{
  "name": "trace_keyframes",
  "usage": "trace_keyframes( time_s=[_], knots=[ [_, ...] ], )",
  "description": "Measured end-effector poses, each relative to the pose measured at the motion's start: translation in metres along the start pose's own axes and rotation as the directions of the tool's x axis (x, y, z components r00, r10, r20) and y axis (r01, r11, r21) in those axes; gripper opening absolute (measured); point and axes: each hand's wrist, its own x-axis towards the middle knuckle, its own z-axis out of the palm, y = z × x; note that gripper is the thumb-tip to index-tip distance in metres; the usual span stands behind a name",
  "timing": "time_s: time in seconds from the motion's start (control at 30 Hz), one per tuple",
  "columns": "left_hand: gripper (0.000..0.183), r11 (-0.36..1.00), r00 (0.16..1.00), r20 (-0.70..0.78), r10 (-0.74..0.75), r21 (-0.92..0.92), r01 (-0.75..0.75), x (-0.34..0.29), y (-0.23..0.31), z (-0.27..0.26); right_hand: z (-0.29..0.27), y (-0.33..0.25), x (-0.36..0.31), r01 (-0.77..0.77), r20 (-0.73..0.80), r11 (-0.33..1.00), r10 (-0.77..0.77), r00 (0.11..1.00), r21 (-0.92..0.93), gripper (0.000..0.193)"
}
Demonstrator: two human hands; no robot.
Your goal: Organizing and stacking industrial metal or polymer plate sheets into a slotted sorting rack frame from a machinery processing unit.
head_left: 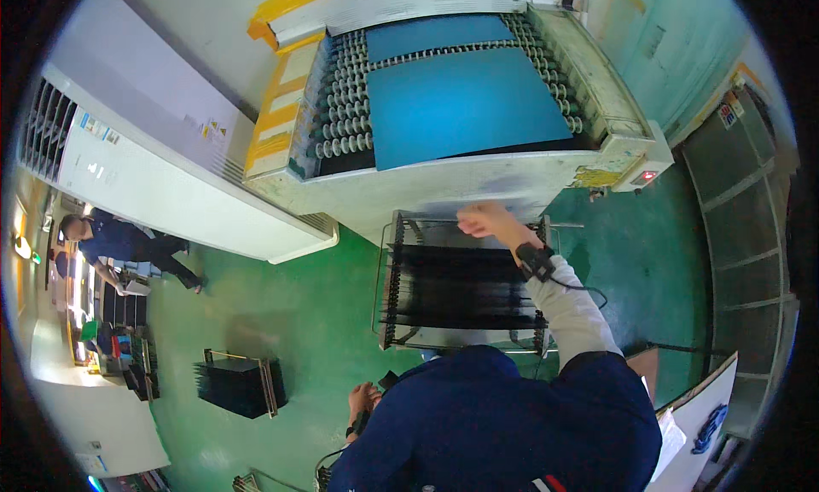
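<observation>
My right hand reaches over the far end of a wheeled rack, close to the front of a roller conveyor machine. Its fingers are curled, and nothing shows in them. Inside the rack, several thin black panels stand on edge in slots. Two flat blue panels, a near one and a far one, lie on the machine's rollers. Low at my left side, my left hand is closed beside a small dark object, whose kind I cannot make out.
A white cabinet-like unit stands left of the machine. Another rack of black panels sits on the green floor at left. Farther left, a person works. Grey framed panels and a leaning white board are at right.
</observation>
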Motion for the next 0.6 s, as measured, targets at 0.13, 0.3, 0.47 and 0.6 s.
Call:
trace_keyframes(
  time_s=[0.13, 0.3, 0.47, 0.6],
  knots=[
    [0.019, 0.994, 0.99, -0.126, -0.06, 0.086, 0.072, -0.031, 0.053, 0.046, -0.014, 0.058, 0.016, 0.243, -0.006, 0.811, -0.291, 0.957, -0.532, 0.042],
    [0.019, 0.995, 0.996, -0.052, -0.07, 0.071, 0.073, 0.0, 0.035, 0.028, -0.024, 0.062, 0.002, 0.144, -0.047, 0.737, -0.232, 0.972, -0.66, 0.044],
    [0.017, 0.936, 0.998, -0.052, -0.035, 0.348, 0.051, 0.007, 0.007, -0.001, 0.012, 0.043, 0.003, 0.15, 0.024, 0.638, -0.202, 0.979, -0.755, 0.047],
    [0.035, 0.431, 0.899, 0.058, 0.433, 0.863, -0.263, 0.058, 0.055, -0.01, 0.013, 0.038, -0.015, 0.216, 0.032, 0.703, -0.265, 0.964, -0.677, 0.038]
  ],
)
